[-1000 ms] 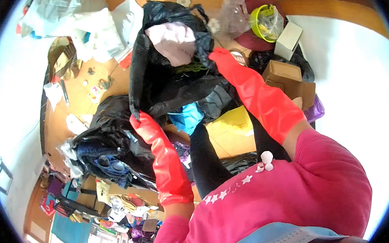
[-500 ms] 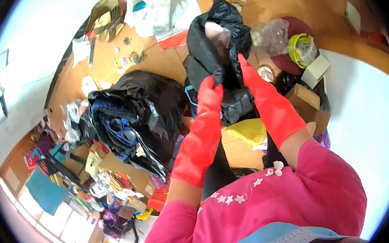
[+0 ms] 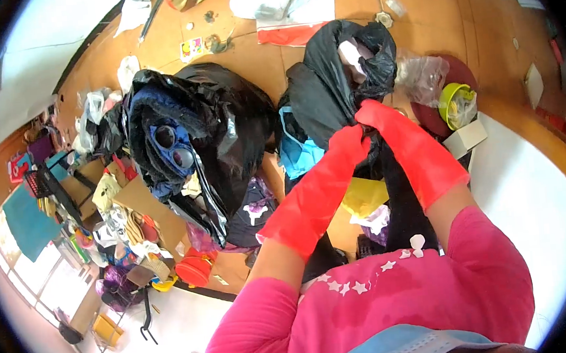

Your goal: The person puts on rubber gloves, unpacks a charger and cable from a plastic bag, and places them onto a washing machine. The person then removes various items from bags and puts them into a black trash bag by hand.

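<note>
My left hand (image 3: 351,143) and my right hand (image 3: 378,116), both in long red rubber gloves, are close together at the near edge of a black plastic bag (image 3: 323,92). Their fingers are closed on the gathered plastic. The bag's mouth gapes on the far side, and something pale (image 3: 353,59) shows inside. Left of my hands stands a bigger black bag (image 3: 243,117), stuffed with a dark blue fuzzy garment (image 3: 140,124). Blue-framed sunglasses (image 3: 174,146) lie on that garment. Light blue fabric (image 3: 300,154) peeks out beside my left glove.
A lime-green bucket (image 3: 452,102) and a white box (image 3: 465,139) stand to the right, near clear plastic (image 3: 423,75). A yellow cloth (image 3: 365,197) lies below my wrists. Cardboard (image 3: 151,209), a red pouch (image 3: 196,268) and mixed clutter fill the left side.
My hands, apart before, have come together at the bag's edge. The bag's near side is now bunched between them. The camera view has also shifted.
</note>
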`<state>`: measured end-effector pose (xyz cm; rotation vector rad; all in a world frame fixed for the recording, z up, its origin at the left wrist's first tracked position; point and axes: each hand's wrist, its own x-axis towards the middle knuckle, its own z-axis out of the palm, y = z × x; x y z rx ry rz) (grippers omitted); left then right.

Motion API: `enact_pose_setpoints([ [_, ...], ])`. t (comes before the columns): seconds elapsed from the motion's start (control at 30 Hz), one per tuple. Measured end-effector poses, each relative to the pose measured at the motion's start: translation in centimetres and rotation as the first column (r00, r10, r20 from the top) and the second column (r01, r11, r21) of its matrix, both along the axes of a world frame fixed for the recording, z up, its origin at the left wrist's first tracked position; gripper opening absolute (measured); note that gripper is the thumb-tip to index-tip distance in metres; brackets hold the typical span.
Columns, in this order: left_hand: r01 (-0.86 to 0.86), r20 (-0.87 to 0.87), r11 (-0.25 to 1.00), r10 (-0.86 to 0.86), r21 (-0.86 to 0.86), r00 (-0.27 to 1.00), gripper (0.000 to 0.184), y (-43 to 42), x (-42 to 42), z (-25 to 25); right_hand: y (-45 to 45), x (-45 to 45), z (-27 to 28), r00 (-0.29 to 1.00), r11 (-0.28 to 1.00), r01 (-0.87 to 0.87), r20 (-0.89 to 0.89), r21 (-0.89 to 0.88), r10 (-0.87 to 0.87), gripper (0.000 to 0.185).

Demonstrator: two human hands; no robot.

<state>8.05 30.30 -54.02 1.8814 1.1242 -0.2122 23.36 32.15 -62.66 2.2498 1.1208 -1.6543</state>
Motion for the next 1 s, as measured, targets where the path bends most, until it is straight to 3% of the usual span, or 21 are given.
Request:
enact_pose_setpoints([
  [0.03, -0.105, 0.114, 0.994, 0.101, 0.032, 0.988, 0.029, -0.6, -0.7, 0.8, 0.3, -0.3, -0.4, 0.995, 0.995, -0.097, -0.019, 0.003, 0.097, 0.043],
  [0.07, -0.112, 0.115, 0.993, 0.107, 0.041, 0.988, 0.029, -1.1, -1.5, 1.6, 0.4, -0.6, -0.8, 0.981, 0.982, -0.191, -0.037, 0.009, 0.191, 0.036],
  [0.13, -0.262, 0.208, 0.965, 0.252, 0.024, 0.945, 0.031, -1.5, -3.3, 3.1, 0.7, -0.6, -0.3, 0.972, 0.974, -0.226, -0.064, -0.003, 0.225, 0.034],
  [0.2, -0.336, 0.269, 0.933, 0.36, -0.132, 0.893, 0.032, -1.8, -6.1, 5.0, 0.2, -0.7, 0.0, 0.999, 0.992, -0.019, 0.041, 0.124, 0.014, 0.035],
  [0.23, -0.379, 0.302, 0.912, 0.41, -0.159, 0.86, 0.033, -2.1, -7.7, 5.9, -0.8, -0.4, -0.9, 0.993, 0.933, 0.116, -0.054, 0.339, -0.104, 0.032],
  [0.27, -0.373, 0.281, 0.918, 0.397, -0.135, 0.874, 0.033, -2.6, -9.4, 5.8, -0.1, -0.1, 0.0, 0.994, 0.929, 0.106, -0.045, 0.353, -0.096, 0.032],
  [0.33, -0.399, 0.284, 0.912, 0.41, -0.1, 0.866, 0.03, -3.4, -12.9, 7.6, 1.0, 0.5, 2.3, 0.921, 0.91, 0.387, -0.097, 0.149, -0.376, 0.032],
  [0.4, -0.417, 0.289, 0.902, 0.432, -0.113, 0.855, 0.029, -4.3, -15.4, 8.7, 2.5, 0.1, 6.5, 0.913, 0.905, 0.405, -0.103, 0.13, -0.394, 0.031],
  [0.47, -0.549, 0.139, 0.789, 0.598, -0.275, 0.789, 0.03, -3.8, -16.1, 11.4, 3.7, -0.5, 7.0, 0.947, 0.905, 0.313, -0.018, 0.287, -0.322, 0.038],
  [0.5, -0.552, 0.155, 0.784, 0.606, -0.282, 0.781, 0.031, -3.2, -16.0, 12.0, 4.7, -1.2, 9.2, 0.927, 0.889, 0.375, -0.11, 0.264, -0.358, 0.04],
  [0.6, -0.609, 0.153, 0.711, 0.685, -0.35, 0.712, 0.031, -2.1, -14.6, 13.0, 6.9, -1.5, 6.8, 0.872, 0.83, 0.486, -0.215, 0.274, -0.44, 0.04],
  [0.63, -0.607, 0.197, 0.716, 0.688, -0.346, 0.699, 0.031, -1.8, -14.1, 12.6, 7.5, -2.5, 11.3, 0.793, 0.765, 0.598, -0.315, 0.239, -0.521, 0.038],
  [0.7, -0.583, 0.264, 0.742, 0.666, -0.33, 0.698, 0.03, -1.2, -13.0, 12.0, 8.8, -3.1, 7.2, 0.776, 0.734, 0.624, -0.33, 0.27, -0.538, 0.037],
  [0.73, -0.567, 0.328, 0.762, 0.647, -0.314, 0.688, 0.03, -0.6, -12.3, 12.3, 9.4, -3.5, 7.7, 0.762, 0.706, 0.642, -0.345, 0.299, -0.548, 0.035],
  [0.8, -0.567, 0.232, 0.727, 0.672, -0.387, 0.703, 0.03, -0.1, -11.6, 12.9, 9.9, -2.6, 9.7, 0.681, 0.667, 0.715, -0.426, 0.21, -0.595, 0.033],
  [0.87, -0.556, 0.312, 0.765, 0.642, -0.326, 0.7, 0.03, 0.7, -11.2, 13.3, 11.1, -1.5, 12.1, 0.519, 0.558, 0.819, -0.586, 0.134, -0.622, 0.032],
  [0.93, -0.541, 0.374, 0.787, 0.617, -0.298, 0.692, 0.029, 0.8, -11.3, 13.4, 11.7, 0.2, 15.5, 0.524, 0.543, 0.825, -0.568, 0.156, -0.634, 0.031],
  [1.0, -0.51, 0.355, 0.84, 0.542, -0.186, 0.762, 0.029, 1.3, -12.1, 13.6, 12.2, 2.9, 17.3, 0.516, 0.539, 0.826, -0.603, 0.162, -0.608, 0.03],
])
